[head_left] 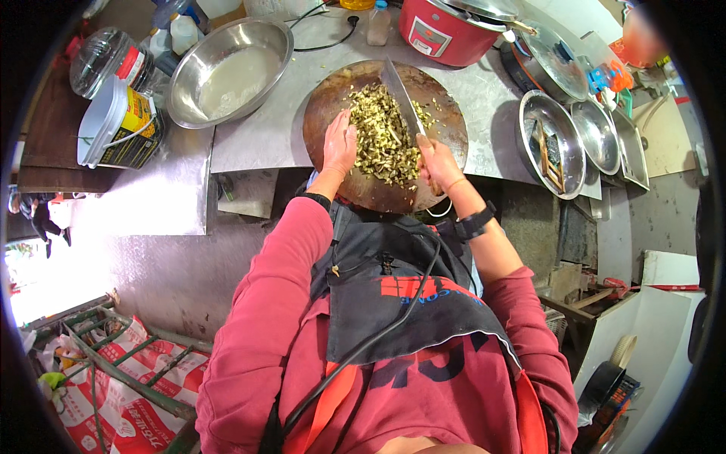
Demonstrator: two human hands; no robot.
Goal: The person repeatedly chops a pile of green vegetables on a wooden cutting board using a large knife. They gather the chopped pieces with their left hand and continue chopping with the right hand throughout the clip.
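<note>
A round wooden chopping board lies at the front edge of the metal table, before my body. On it is a heap of finely chopped vegetable, pale yellow-green and dark. My left hand rests flat along the heap's left side, fingers extended and pointing away from me, with nothing in its grasp. The handle of a cleaver is in my right hand, at the heap's right side. Its broad blade stands on edge, slanting away to the upper left. A few bits lie scattered right of the blade.
Left of the board, a steel basin holds cloudy liquid, beside a plastic bucket. A red cooker and a lidded electric pan stand behind. Steel bowls line the right edge. A black cable crosses my apron.
</note>
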